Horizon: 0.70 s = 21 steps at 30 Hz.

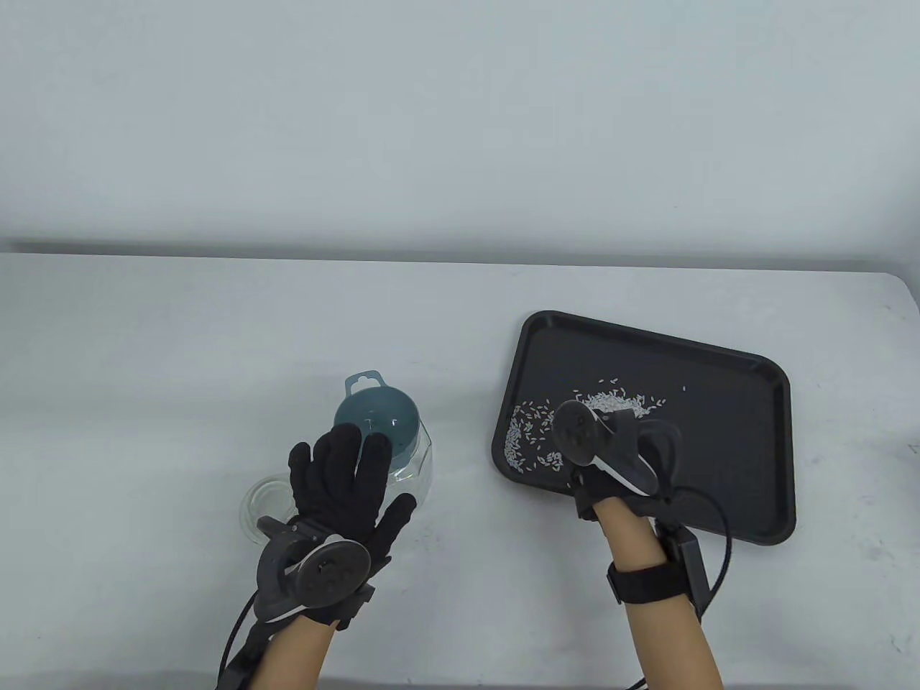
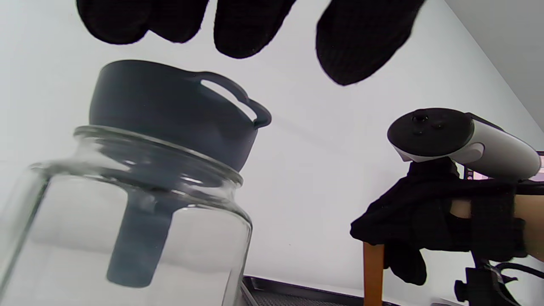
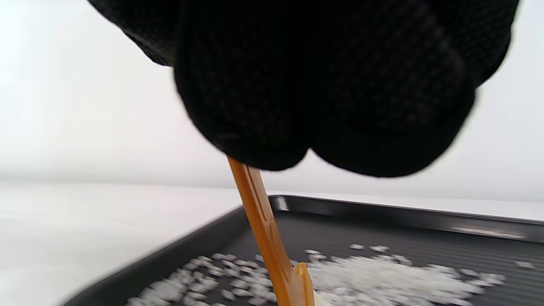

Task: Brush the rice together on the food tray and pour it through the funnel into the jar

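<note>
One black food tray (image 1: pixel 747 460) with scattered rice grains (image 1: pixel 528 442), too many to count. One glass jar (image 1: pixel 420 467), one blue-grey funnel (image 1: pixel 377 417), one clear lid (image 1: pixel 262 503), one orange-handled brush (image 3: pixel 265 238), and two gloved hands: left hand (image 1: pixel 345 489), right hand (image 1: pixel 611 460).

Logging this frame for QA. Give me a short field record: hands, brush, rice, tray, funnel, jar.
left hand: open, fingers straight, over the jar
right hand: grips brush over the tray
brush: orange handle, tip down in the rice
rice: loose on tray's left part
tray: black, flat on table
funnel: seated in jar mouth
jar: clear glass, no rice visible inside
</note>
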### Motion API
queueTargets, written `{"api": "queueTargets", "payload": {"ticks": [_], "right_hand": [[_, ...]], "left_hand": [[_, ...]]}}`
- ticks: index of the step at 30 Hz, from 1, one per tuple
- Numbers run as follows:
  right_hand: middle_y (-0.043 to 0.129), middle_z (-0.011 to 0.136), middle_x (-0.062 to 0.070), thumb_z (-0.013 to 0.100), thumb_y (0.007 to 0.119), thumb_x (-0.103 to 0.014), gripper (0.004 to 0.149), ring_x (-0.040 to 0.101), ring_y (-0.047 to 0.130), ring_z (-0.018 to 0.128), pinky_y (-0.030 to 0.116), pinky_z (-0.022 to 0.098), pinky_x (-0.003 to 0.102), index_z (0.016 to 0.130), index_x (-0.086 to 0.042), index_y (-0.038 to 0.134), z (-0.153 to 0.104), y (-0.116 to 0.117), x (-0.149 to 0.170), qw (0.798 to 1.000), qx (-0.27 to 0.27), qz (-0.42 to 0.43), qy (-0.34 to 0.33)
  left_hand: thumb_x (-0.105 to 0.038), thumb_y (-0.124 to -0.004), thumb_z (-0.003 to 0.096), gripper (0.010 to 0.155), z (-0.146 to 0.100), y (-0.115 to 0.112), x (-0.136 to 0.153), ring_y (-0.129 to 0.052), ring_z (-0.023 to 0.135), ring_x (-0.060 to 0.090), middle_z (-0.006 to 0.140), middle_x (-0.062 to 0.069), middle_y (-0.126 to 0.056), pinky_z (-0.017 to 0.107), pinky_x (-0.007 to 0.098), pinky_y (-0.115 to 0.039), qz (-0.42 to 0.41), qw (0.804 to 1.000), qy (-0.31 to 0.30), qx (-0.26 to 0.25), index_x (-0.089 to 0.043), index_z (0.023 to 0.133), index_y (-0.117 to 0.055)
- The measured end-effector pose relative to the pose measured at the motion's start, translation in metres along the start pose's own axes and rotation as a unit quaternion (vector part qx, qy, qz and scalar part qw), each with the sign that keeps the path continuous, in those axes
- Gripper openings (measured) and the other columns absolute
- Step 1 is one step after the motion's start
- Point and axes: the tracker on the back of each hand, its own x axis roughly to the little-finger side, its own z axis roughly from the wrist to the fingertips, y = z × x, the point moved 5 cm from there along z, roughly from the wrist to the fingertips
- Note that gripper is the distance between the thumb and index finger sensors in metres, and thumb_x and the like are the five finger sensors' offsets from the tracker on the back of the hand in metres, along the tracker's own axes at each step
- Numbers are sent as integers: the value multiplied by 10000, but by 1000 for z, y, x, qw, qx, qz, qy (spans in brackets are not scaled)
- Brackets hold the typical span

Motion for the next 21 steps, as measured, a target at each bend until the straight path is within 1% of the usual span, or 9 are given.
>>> {"api": "queueTargets", "payload": {"ticks": [2,5,9,11,13,15,17,19,21], "right_hand": [[972,260,-10,522,637,-350,480,255,1009,208,758,425,556,527,48,903,1,-3,-14,1000,7,-4,-12],[977,274,-28,523,629,-360,476,240,1018,222,765,431,545,540,27,906,-2,-17,-12,1000,19,-21,-12],[990,313,-19,525,631,-361,473,251,1024,253,754,440,552,573,21,906,-9,-43,24,999,43,-4,23],[998,353,-1,526,634,-360,476,271,1022,283,740,452,562,608,26,901,-10,-51,48,997,56,-27,51],[1006,415,19,527,633,-360,482,286,1023,324,727,466,569,659,26,889,-11,-53,76,991,59,-80,88],[1011,499,57,523,647,-353,489,309,1020,381,707,484,582,727,35,864,-10,-48,97,983,63,-127,113],[998,556,78,520,639,-355,498,328,1009,438,678,516,594,777,27,828,-6,-32,117,970,59,-199,130],[981,632,108,512,646,-349,506,353,996,510,652,535,609,823,22,792,-3,-15,131,963,45,-230,134],[956,701,120,506,655,-344,507,367,980,572,630,555,616,859,5,759,-2,2,145,960,24,-232,152]], "left_hand": [[-438,-705,541,770,0,0,1,-500,917,735,1082,453,-412,629,846,-249,-1,1000,0,0,18,1121,-486],[-438,-705,540,769,0,0,3,-498,915,738,1082,455,-411,628,846,-249,-1,1000,1,2,17,1121,-486],[-438,-705,541,770,0,0,2,-497,917,736,1080,459,-409,629,846,-249,-3,1000,1,1,18,1121,-485],[-439,-705,540,770,0,0,1,-500,917,735,1081,457,-411,629,846,-250,-2,1000,1,-1,16,1121,-485],[-439,-704,541,771,0,0,0,-498,918,734,1084,447,-412,629,846,-249,-5,1000,1,-1,17,1122,-484],[-440,-704,541,770,0,-1,0,-500,918,734,1084,452,-410,630,845,-250,-5,1000,1,-1,15,1122,-483],[-440,-704,541,772,0,-1,1,-501,917,735,1084,450,-411,629,846,-250,-4,1000,2,-1,16,1123,-482],[-440,-705,540,772,0,0,1,-500,916,736,1081,458,-410,629,846,-250,-6,1000,3,-2,17,1122,-483],[-438,-705,540,772,0,0,3,-497,916,737,1083,453,-413,629,846,-251,-8,1000,4,-2,18,1122,-484]]}}
